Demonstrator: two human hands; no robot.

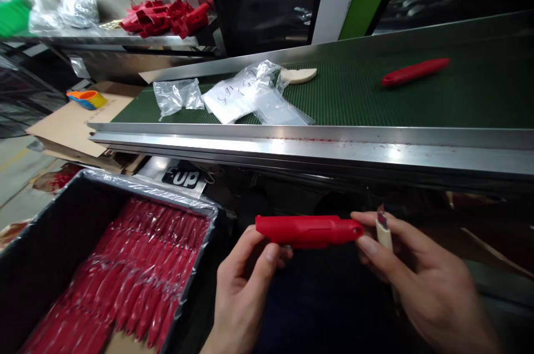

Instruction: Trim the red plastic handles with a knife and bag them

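Observation:
A red plastic handle (308, 231) with a small hole at its right end is held level in front of me. My left hand (250, 276) is closed around its left end, thumb in front. At the right end, the thumb and index finger of my right hand (417, 270) touch the handle near the hole. A cream-coloured utility knife (384, 234) is also in my right hand, its short blade pointing up. Part of the knife is hidden by the fingers. Another red handle (415, 72) lies on the green conveyor belt (350, 101) beyond my hands.
Left of me stands a lined bin (83, 181) with rows of wrapped red handles (142, 265). Plastic bags (250, 92) and a cream curved piece (298, 75) lie on the belt. Red parts (167, 15) sit on a metal shelf; a tape roll (87, 99) rests on cardboard (70, 126).

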